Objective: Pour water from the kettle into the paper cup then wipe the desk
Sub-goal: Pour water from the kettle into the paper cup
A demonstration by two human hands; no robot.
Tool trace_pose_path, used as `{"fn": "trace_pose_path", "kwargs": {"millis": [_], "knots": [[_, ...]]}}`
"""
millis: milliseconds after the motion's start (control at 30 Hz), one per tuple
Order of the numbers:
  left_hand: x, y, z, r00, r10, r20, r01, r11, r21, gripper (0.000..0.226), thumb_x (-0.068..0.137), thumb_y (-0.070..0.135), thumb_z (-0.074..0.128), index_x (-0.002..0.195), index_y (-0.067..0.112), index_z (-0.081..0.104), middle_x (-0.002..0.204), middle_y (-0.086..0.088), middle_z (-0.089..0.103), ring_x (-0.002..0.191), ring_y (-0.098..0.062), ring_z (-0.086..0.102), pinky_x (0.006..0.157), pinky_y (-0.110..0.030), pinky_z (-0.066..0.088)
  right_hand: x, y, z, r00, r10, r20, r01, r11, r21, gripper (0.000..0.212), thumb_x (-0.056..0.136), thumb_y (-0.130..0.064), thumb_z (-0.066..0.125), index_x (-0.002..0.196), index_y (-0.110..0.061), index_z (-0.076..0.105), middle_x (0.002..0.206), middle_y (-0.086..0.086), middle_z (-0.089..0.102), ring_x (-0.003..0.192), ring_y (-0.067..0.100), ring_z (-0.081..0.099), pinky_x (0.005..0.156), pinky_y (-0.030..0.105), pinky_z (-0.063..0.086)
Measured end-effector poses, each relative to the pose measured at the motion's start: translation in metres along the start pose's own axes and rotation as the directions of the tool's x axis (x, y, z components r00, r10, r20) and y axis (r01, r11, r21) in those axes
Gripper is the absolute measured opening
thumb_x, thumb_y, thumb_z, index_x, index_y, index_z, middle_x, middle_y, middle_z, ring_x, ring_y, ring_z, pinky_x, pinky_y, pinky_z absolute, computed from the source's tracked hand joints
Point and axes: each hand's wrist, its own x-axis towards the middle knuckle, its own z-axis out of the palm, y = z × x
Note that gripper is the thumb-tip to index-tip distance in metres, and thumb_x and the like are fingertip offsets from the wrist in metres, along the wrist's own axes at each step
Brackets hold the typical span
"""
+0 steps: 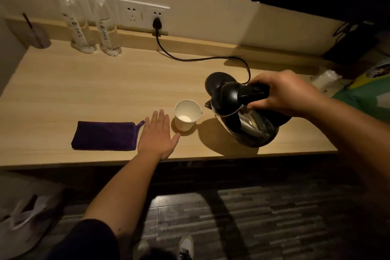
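Gripping the kettle (242,112) handle, the right hand (282,93) holds its spout just right of the upright cup (186,115), while the left hand (157,135) lies open, flat beside the cup.

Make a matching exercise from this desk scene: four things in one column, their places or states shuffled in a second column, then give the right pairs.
Things:
1. kettle
2. paper cup
3. purple cloth
4. left hand

Places or states:
A. folded flat near the desk's front edge
B. open, palm down on the desk
C. gripped at the handle by the right hand
D. upright between the flat hand and the kettle

Pairs: 1-C, 2-D, 3-A, 4-B
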Motion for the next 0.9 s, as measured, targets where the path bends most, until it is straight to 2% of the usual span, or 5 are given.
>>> {"fn": "trace_pose_path", "kwargs": {"millis": [167, 333, 533, 667, 900], "knots": [[-0.001, -0.001, 0.0, 1.0, 0.006, -0.01, -0.006, 1.0, -0.014, 0.08, 0.094, 0.061, 0.009, 0.152, 0.008, -0.002, 0.161, -0.014, -0.008, 0.147, -0.03, -0.013, 0.118, -0.048, -0.006, 0.014, -0.021, -0.006, 0.995, -0.078, 0.062, 0.086, 0.985, -0.147, 0.059, 0.073, -0.037, 0.077, 0.126, -0.021, 0.057, 0.108, 0.005, 0.067, 0.097, 0.023, 0.062, 0.081, 0.041, 0.054], [-0.001, -0.001, 0.001, 1.0, 0.005, -0.029, -0.006, 0.999, -0.046, 0.08, 0.094, 0.061, 0.012, 0.152, 0.008, -0.001, 0.161, -0.014, -0.007, 0.147, -0.03, -0.011, 0.119, -0.047, -0.005, 0.03, -0.04, -0.008, 0.985, -0.154, 0.082, 0.17, 0.952, -0.255, 0.051, 0.077, -0.035, 0.074, 0.124, -0.022, 0.059, 0.104, 0.004, 0.067, 0.092, 0.023, 0.062, 0.077, 0.038, 0.054], [-0.001, -0.001, 0.001, 0.999, 0.004, -0.04, -0.007, 0.998, -0.056, 0.08, 0.094, 0.061, 0.012, 0.152, 0.008, -0.001, 0.161, -0.014, -0.007, 0.147, -0.03, -0.011, 0.119, -0.048, -0.004, 0.044, -0.052, -0.013, 0.977, -0.17, 0.132, 0.205, 0.92, -0.335, 0.042, 0.075, -0.042, 0.074, 0.113, -0.026, 0.064, 0.089, 0.0, 0.064, 0.077, 0.02, 0.06, 0.064, 0.032, 0.052], [-0.001, -0.001, 0.002, 0.999, 0.001, -0.046, -0.003, 0.998, -0.059, 0.081, 0.094, 0.062, 0.012, 0.153, 0.009, 0.0, 0.161, -0.014, -0.008, 0.147, -0.03, -0.012, 0.119, -0.047, -0.005, 0.049, -0.058, -0.016, 0.973, -0.161, 0.166, 0.214, 0.898, -0.384, 0.043, 0.075, -0.043, 0.074, 0.112, -0.025, 0.064, 0.088, 0.001, 0.064, 0.076, 0.021, 0.06, 0.065, 0.033, 0.054], [0.001, -0.002, 0.005, 0.999, -0.003, -0.048, 0.0, 0.998, -0.056, 0.081, 0.093, 0.063, 0.01, 0.153, 0.009, -0.002, 0.161, -0.013, -0.009, 0.147, -0.029, -0.013, 0.117, -0.047, -0.008, 0.054, -0.064, -0.021, 0.968, -0.137, 0.209, 0.215, 0.884, -0.414, 0.043, 0.077, -0.042, 0.073, 0.115, -0.023, 0.064, 0.091, 0.002, 0.065, 0.077, 0.021, 0.06, 0.062, 0.027, 0.046]]}}
